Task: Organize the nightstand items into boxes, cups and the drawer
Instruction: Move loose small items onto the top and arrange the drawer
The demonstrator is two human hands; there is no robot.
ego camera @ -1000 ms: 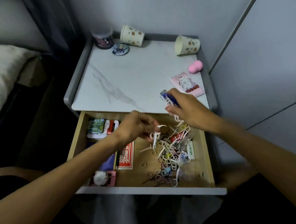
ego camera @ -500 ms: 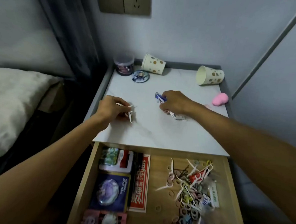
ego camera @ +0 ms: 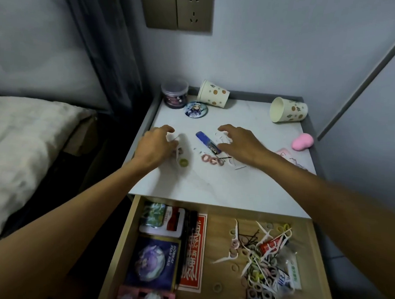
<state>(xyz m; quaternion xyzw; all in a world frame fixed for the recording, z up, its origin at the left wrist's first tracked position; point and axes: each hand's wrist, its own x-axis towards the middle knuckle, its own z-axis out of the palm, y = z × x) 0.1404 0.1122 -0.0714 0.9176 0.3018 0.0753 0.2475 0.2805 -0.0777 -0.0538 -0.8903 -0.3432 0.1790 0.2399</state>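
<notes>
On the white nightstand top (ego camera: 213,182), my left hand (ego camera: 156,144) hovers with loosely curled fingers over a few white floss picks and a yellow-green hair tie (ego camera: 183,162). My right hand (ego camera: 241,142) is spread over more floss picks. A blue clip-like item (ego camera: 207,142) lies free beside it, with pink hair ties (ego camera: 212,160) just in front. Two dotted paper cups (ego camera: 214,96) (ego camera: 288,109) lie on their sides at the back. The open drawer (ego camera: 116,248) below holds a pile of hair ties and floss picks (ego camera: 259,257).
A lidded purple jar (ego camera: 174,96) and a round badge (ego camera: 196,108) sit at the back left. At the right edge are a pink sponge (ego camera: 303,142) and a pink packet (ego camera: 290,158). Boxes and a red card pack (ego camera: 193,250) fill the drawer's left. A bed (ego camera: 18,150) is on the left.
Both hands came up from the drawer to the tabletop with small items. The right hand has let go of the blue item and floss picks; hair ties now lie on the top.
</notes>
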